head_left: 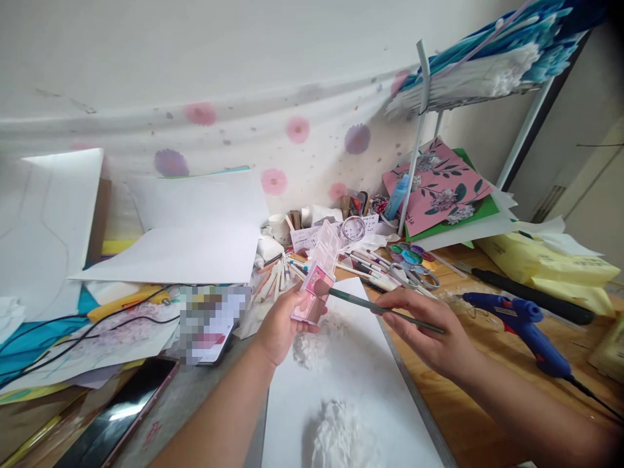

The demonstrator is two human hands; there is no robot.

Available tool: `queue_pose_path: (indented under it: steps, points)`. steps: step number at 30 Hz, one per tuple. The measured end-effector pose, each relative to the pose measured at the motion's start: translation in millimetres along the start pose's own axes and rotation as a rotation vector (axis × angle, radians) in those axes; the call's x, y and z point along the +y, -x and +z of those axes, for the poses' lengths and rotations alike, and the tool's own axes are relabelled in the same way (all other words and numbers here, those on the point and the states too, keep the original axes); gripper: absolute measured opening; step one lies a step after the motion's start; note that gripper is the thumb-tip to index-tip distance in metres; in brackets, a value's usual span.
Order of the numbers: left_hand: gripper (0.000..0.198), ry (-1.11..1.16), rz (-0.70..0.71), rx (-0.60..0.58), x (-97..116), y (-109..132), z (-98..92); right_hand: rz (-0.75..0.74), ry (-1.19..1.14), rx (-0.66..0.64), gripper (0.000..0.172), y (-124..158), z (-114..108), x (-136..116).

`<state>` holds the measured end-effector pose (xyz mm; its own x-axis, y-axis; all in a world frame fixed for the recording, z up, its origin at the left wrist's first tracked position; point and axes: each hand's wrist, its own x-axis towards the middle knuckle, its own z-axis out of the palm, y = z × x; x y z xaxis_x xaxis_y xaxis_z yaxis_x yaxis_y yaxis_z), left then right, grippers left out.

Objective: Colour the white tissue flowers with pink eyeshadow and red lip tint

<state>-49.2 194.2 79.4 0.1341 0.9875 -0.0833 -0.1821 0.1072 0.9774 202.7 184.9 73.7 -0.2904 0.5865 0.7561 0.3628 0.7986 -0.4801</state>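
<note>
My left hand (281,325) grips a small pink makeup palette (312,305), its clear lid (325,246) tilted up. Between the fingers of my right hand (426,328) is a slim green brush (385,305), and its dark bristle end touches the powder in the palette. Beneath both hands lies a white sheet of paper (390,390). On this sheet sit two crumpled white ruffled clumps, one close to me (341,435) and another (309,351) partly behind the palette and my left hand.
A blue glue gun (524,325) with its cord lies on the wooden table at right. Two phones, one dark (121,416), lie at left. Scissors (419,276), pens and paint pots crowd the back. Pipe cleaners (487,71) fill a raised rack.
</note>
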Motion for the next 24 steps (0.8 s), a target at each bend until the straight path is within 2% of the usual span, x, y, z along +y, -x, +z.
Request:
queue_pose_path:
  steps: [5,10,13,15,20,24]
  points:
    - [0.046,-0.154,0.004,-0.051,-0.1,0.6,0.4,-0.030,-0.003,0.015,0.016,-0.2,-8.8,-8.5]
    - [0.047,-0.233,-0.001,-0.066,1.0,1.1,2.5,-0.085,0.006,-0.131,0.015,-0.7,-8.9,-11.3]
    - [0.047,-0.265,-0.004,-0.119,2.6,2.9,4.5,-0.083,0.051,-0.080,0.016,3.9,-11.4,-10.1]
    - [0.048,-0.258,-0.022,-0.113,1.3,2.9,5.7,-0.095,0.034,-0.039,0.020,6.2,-12.7,-10.3]
    - [0.051,-0.245,-0.059,-0.074,-4.3,0.2,9.5,-0.112,0.029,-0.100,0.020,6.8,-13.9,-13.7]
    - [0.051,-0.210,-0.048,-0.061,-3.5,3.1,14.3,-0.124,0.024,-0.061,0.024,6.4,-16.5,-19.9]
